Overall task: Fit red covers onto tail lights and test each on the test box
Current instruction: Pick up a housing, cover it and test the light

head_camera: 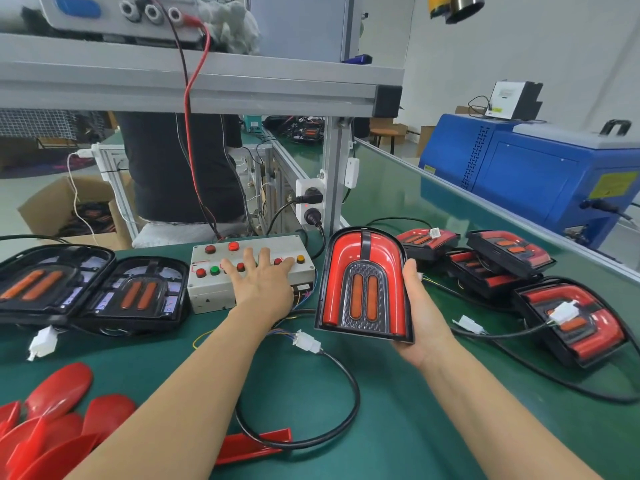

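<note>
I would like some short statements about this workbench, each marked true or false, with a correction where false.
1. The left hand lies spread on the test box. True.
2. The right hand holds a tail light without its red cover. False: the cover is on.
3. Two uncovered tail lights lie left of the box. True.
4. The loose red covers are stacked right of the box. False: they lie at bottom left.

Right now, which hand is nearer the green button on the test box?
Left. The left hand lies spread on the test box, beside the green button; the right hand holds the tail light off to its side.
</note>
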A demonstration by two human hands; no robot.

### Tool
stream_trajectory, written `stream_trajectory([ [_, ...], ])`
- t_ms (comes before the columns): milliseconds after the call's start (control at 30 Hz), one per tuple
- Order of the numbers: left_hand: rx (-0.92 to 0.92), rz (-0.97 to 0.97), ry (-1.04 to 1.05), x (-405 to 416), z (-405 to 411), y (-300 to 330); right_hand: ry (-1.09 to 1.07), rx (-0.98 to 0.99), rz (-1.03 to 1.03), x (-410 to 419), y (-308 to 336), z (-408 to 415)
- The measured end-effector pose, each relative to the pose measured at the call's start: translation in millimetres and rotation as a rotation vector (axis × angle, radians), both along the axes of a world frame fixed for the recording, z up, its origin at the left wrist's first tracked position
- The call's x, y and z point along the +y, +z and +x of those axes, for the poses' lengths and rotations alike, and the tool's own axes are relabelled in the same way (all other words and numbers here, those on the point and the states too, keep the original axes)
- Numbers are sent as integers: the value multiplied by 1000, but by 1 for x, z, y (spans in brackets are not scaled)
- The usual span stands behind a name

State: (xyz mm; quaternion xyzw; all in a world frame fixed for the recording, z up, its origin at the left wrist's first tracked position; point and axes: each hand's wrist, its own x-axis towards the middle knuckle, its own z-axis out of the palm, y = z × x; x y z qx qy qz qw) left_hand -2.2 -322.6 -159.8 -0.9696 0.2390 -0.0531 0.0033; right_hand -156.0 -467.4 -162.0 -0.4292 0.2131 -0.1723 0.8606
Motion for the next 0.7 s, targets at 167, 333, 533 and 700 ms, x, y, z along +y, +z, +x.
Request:
stream_trajectory([
  [167, 10, -37, -4, 2, 4, -1, 3, 5, -11, 0, -1, -5],
  [333, 45, -140, 3, 5, 8, -3, 2, 38, 0, 2, -5, -9],
  [533, -74, -84, -75, 6, 7, -7, 12, 72, 1, 3, -7, -8],
  [700, -128, -15, -104, 0, 6, 0, 19, 91, 9, 4, -9, -4],
])
